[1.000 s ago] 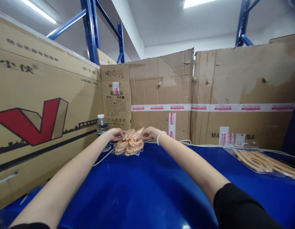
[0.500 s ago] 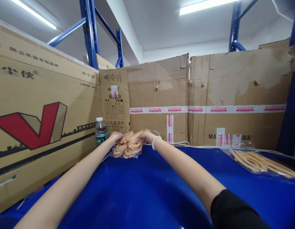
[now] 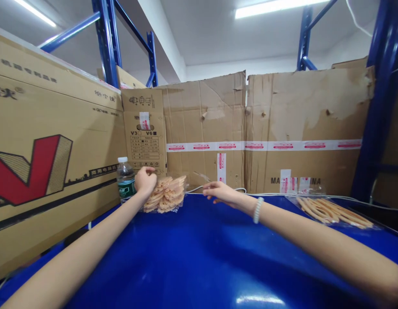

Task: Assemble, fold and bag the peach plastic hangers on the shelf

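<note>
A clear plastic bag of tan, wavy-edged pieces (image 3: 166,195) lies at the back left of the blue surface; what kind of food or goods it holds I cannot tell. My left hand (image 3: 146,180) hovers at the bag's left side, in front of a water bottle (image 3: 126,189), its fingers bent and apart with nothing in them. To the right of the bag, my right hand (image 3: 220,192) is in the air above the surface, fingers loosely spread and empty, with a pale beaded bracelet on its wrist.
Another clear bag with long tan sticks (image 3: 335,211) lies at the right on the blue surface (image 3: 186,257). Cardboard boxes (image 3: 205,120) wall the back, and a large printed box (image 3: 86,128) stands at left. A white cable (image 3: 269,195) runs along the back edge. Blue rack posts (image 3: 369,111) rise behind.
Both hands have let go of the bag of wavy pieces. My right hand has moved away to the right, and my left hand has lifted toward the bottle. The view has turned slightly right.
</note>
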{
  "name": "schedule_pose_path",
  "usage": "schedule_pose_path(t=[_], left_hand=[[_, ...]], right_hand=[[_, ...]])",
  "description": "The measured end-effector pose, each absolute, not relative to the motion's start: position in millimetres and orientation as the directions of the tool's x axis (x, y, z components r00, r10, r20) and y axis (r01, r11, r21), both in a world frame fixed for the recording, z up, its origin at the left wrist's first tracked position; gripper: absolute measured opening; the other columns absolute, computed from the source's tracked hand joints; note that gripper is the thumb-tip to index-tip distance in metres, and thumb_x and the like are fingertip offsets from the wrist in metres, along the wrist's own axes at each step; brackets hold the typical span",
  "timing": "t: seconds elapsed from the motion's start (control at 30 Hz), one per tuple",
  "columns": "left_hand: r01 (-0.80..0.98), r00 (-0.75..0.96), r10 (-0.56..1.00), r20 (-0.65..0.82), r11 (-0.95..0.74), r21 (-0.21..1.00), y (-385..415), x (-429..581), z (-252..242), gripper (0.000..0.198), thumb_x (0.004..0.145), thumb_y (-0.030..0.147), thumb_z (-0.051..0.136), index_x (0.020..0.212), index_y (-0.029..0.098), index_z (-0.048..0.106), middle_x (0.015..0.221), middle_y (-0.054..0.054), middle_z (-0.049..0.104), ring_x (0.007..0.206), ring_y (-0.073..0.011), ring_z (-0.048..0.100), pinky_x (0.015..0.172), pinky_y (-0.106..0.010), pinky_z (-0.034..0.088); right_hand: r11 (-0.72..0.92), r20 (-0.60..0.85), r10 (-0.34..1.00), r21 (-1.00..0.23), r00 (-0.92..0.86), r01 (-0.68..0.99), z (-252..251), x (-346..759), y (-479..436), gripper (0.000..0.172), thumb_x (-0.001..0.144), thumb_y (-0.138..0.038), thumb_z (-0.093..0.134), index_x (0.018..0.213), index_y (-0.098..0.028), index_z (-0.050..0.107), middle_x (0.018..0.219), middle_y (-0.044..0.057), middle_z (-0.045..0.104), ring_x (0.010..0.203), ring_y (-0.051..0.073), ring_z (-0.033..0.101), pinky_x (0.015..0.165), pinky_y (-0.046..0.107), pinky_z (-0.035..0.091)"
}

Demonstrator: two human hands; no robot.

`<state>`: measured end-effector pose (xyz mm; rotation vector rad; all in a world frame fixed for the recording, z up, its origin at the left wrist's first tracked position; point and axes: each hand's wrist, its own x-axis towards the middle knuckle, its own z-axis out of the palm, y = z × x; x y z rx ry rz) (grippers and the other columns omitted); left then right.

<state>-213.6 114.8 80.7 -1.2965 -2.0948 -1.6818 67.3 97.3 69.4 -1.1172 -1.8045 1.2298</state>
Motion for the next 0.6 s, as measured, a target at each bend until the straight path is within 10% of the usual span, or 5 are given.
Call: schedule_pose_path(t=[0.17,0.4,0.6], left_hand=[[0.778,-0.56,0.37,0.741,-0.074,0.624,91.7,-200.4,94.7,0.022,0.071,0.014,0.053,0.088,0.022,0.063,0.097,-0.002,0.067,0.099,-0.0239,0.059,0.092,-0.037,0.042],[0.839,0.032,0.161,0.986,-0.541,0.061,35.1,-99.6,77.4,0.014,0.075,0.01,0.049,0.082,0.02,0.057,0.094,-0.004,0.066,0.097,-0.0224,0.057,0.093,-0.039,0.04],[0.509,0.66,0.532,0.53,-0.836,0.205,24.6,43.0,26.4,0.023,0.077,0.016,0.052,0.099,0.02,0.057,0.1,-0.004,0.064,0.096,-0.0215,0.057,0.086,-0.035,0.047]], right_hand=[[0.302,0.146,0.906,-0.881,-0.396,0.365,63.3,178.6,66.8,0.032,0.075,-0.028,0.067,0.104,-0.015,0.064,0.089,0.006,0.069,0.077,0.014,0.061,0.057,0.019,0.045],[0.382,0.587,0.809,-0.487,-0.03,0.786,67.6,332.7,97.4,0.032,0.075,-0.042,0.056,0.087,-0.016,0.07,0.084,0.008,0.072,0.08,0.024,0.065,0.075,0.034,0.048],[0.01,0.505,0.849,-0.316,0.159,0.949,62.7,403.3,117.8,0.033,0.079,-0.023,0.047,0.098,-0.012,0.071,0.097,0.01,0.073,0.089,0.022,0.067,0.073,0.025,0.048]])
